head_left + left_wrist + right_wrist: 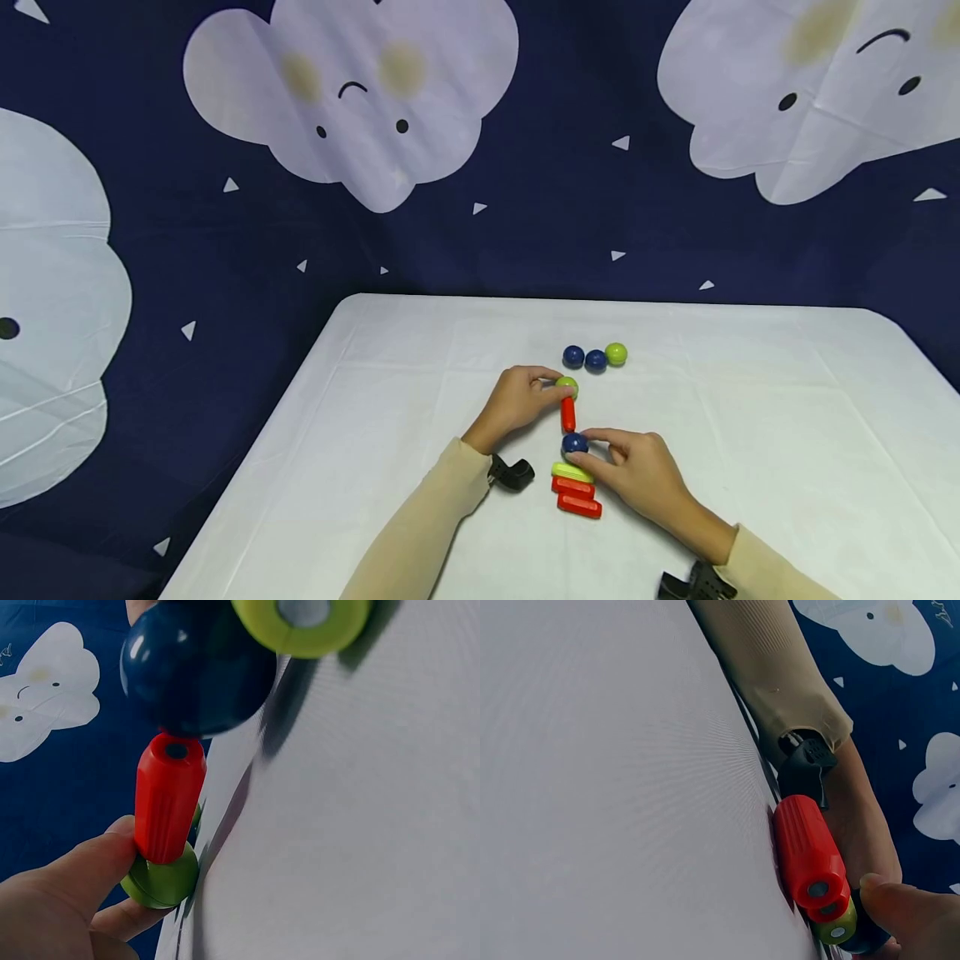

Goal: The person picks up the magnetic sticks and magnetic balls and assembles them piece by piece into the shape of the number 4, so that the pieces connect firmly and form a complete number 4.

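My left hand (521,398) pinches a green ball (567,386) between thumb and fingers. A short red rod (567,414) runs from that ball toward me and meets a dark blue ball (574,443). Thumb and forefinger of my right hand (643,471) pinch the blue ball from the right. In the left wrist view, the red rod (171,799) lies between the blue ball (199,671) and the green ball (163,883), touching both. A dark round spot shows in the rod's near end. The right wrist view mostly hides the blue ball behind rods and the thumb.
Just in front of the blue ball lie a yellow-green rod (572,472) and two red rods, one nearer (579,506), side by side. Beyond my left hand, two blue balls (596,361) and a green ball (617,354) sit in a row on the white table (750,417).
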The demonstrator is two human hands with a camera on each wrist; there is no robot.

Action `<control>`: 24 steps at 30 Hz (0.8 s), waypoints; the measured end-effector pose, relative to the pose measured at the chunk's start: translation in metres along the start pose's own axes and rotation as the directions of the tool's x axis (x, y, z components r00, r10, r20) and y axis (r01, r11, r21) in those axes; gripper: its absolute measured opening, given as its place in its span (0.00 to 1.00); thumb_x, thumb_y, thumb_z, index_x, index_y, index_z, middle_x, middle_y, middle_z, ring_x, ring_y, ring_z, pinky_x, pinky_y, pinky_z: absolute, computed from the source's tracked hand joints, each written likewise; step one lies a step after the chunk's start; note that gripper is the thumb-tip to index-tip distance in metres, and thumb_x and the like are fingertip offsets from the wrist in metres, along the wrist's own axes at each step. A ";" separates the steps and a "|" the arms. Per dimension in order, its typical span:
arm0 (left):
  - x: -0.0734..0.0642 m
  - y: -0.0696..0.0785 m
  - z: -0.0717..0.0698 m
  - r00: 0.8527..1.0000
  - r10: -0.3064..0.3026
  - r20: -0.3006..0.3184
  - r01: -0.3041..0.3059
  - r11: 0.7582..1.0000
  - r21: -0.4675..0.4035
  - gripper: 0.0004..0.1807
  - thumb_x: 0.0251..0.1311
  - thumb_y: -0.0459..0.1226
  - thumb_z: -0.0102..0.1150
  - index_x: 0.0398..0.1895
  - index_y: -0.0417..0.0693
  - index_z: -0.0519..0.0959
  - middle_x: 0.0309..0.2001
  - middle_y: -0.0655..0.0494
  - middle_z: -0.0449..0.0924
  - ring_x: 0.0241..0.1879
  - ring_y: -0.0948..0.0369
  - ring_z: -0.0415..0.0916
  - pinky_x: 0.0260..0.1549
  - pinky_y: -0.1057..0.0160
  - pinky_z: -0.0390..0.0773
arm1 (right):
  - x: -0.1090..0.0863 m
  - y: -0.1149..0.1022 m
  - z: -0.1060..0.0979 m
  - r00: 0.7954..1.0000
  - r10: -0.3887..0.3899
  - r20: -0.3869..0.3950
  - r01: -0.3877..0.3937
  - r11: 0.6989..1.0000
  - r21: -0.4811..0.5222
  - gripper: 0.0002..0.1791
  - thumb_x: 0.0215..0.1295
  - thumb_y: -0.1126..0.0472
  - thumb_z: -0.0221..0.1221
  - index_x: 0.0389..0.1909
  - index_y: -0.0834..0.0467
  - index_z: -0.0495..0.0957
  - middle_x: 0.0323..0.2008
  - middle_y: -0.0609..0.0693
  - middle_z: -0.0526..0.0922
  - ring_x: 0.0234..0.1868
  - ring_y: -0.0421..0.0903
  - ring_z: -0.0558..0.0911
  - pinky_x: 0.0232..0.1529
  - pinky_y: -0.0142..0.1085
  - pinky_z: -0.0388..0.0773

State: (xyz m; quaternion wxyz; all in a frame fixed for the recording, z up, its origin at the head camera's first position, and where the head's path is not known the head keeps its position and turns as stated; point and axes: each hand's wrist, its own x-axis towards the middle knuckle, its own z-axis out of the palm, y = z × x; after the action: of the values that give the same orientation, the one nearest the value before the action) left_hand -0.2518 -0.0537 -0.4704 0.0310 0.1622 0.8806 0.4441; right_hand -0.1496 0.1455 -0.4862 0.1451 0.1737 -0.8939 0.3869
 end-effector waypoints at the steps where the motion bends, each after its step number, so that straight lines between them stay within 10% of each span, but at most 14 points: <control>1: 0.000 0.000 0.000 1.000 -0.001 -0.001 0.001 1.000 -0.001 0.22 0.60 0.54 0.72 0.49 0.50 0.89 0.14 0.63 0.58 0.16 0.67 0.56 0.20 0.67 0.56 | 0.001 0.000 0.000 1.000 0.003 0.003 -0.003 1.000 -0.002 0.19 0.54 0.45 0.77 0.41 0.53 0.90 0.10 0.27 0.57 0.12 0.30 0.59 0.14 0.30 0.55; 24: 0.000 -0.006 0.005 1.000 -0.001 0.002 0.001 1.000 -0.015 0.22 0.56 0.56 0.74 0.46 0.53 0.89 0.13 0.64 0.60 0.14 0.67 0.55 0.16 0.67 0.56 | -0.003 0.002 0.006 0.999 -0.028 -0.026 0.026 0.998 -0.049 0.21 0.50 0.45 0.79 0.40 0.53 0.90 0.10 0.27 0.56 0.12 0.28 0.58 0.15 0.29 0.53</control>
State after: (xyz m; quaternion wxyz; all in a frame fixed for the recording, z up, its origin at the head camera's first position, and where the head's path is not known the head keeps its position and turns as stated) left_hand -0.2527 -0.0534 -0.4779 0.0334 0.1622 0.8773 0.4504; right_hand -0.1483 0.1430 -0.4925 0.1664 0.1771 -0.8986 0.3654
